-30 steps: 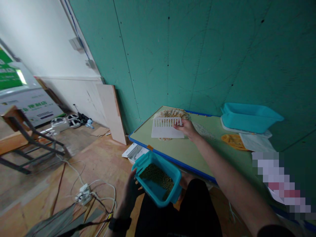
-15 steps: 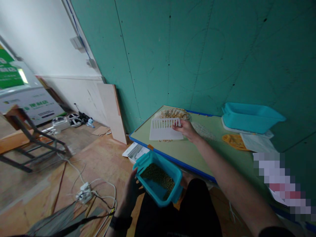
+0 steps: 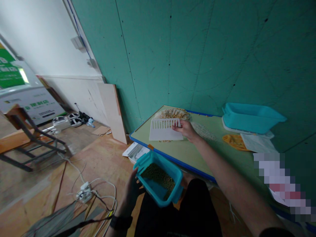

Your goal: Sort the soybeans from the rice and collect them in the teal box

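Note:
My left hand (image 3: 134, 187) is closed on the near left side of a turquoise plastic bin (image 3: 179, 177), which I hold tilted below the table's front edge. Green beans (image 3: 155, 173) lie inside it, with some of the bin's floor showing. Over the green tabletop (image 3: 195, 151), my right hand (image 3: 187, 130) grips the right end of a white slotted plastic plate (image 3: 164, 133), its row of slots at the far side. Behind the plate lies a heap of tan beans and pale grains (image 3: 172, 114). A thin spread of white grains (image 3: 203, 131) is right of my right hand.
Another turquoise bin (image 3: 251, 118) stands at the table's right rear, with an orange cloth (image 3: 234, 142) and a white sheet (image 3: 259, 143) before it. A power strip (image 3: 85, 192) with cables lies on the floor at left. A wooden chair (image 3: 22, 138) stands farther left.

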The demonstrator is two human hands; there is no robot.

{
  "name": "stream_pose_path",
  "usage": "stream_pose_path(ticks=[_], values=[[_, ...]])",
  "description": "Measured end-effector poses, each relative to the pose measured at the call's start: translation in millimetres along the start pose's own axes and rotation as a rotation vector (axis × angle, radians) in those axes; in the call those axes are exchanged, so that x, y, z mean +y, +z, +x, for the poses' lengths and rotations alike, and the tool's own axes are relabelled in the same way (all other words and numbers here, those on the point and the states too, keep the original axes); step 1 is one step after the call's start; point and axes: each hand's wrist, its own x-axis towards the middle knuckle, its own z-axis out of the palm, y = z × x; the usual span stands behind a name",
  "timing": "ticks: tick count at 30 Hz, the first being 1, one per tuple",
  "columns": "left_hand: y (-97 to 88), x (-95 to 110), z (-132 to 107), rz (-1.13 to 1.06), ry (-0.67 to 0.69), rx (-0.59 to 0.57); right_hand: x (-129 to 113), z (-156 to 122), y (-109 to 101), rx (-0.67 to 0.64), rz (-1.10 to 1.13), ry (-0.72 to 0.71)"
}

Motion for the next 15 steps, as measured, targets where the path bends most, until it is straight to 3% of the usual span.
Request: stream_pose_path(ticks=[15], values=[[-0.5, 0.7, 0.6, -0.014, -0.035, 0.008, -0.5, -2.6, 3.6, 0.007, 0.001, 0.009]])
